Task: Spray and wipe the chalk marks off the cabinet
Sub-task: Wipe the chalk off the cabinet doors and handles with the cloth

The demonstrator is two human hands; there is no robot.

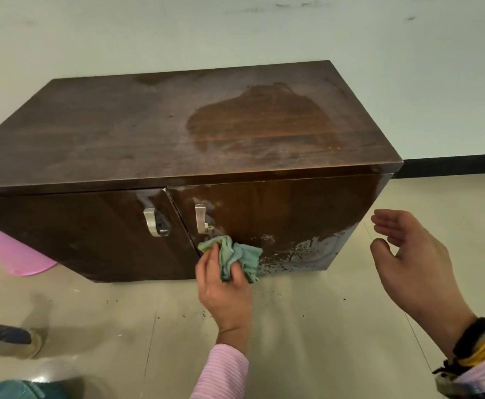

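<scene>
The left hand (224, 286) is bunched around a crumpled green cloth (237, 259), fingers and thumb curled into its folds, and it holds the cloth flat against the lower part of the right-hand door (278, 214) of the dark wooden cabinet (91, 133), just below that door's metal handle (200, 218). A pink ribbed sleeve (221, 372) covers the forearm behind it. The right hand (414, 260) hangs in the air off the cabinet's right corner, spread wide with fingers straight and thumb apart, touching nothing and holding nothing; black and yellow bands (474, 344) circle its wrist. The cabinet stands on the pale floor (307, 326) against a light wall (235, 30). Whitish chalky smears (301, 249) and dark wet speckles show on the door's lower right area, just beside the cloth, and a hazy pale film lies across the cabinet's top around one darker, wetter-looking patch (264, 119). The left door carries its own metal handle (156, 223), with a faint pale streak above it. Small dark specks dot the floor in front of the cabinet. A pink rounded object (11, 251) lies on the floor at the cabinet's left end, and a shoe (14, 338) shows at the lower left.
</scene>
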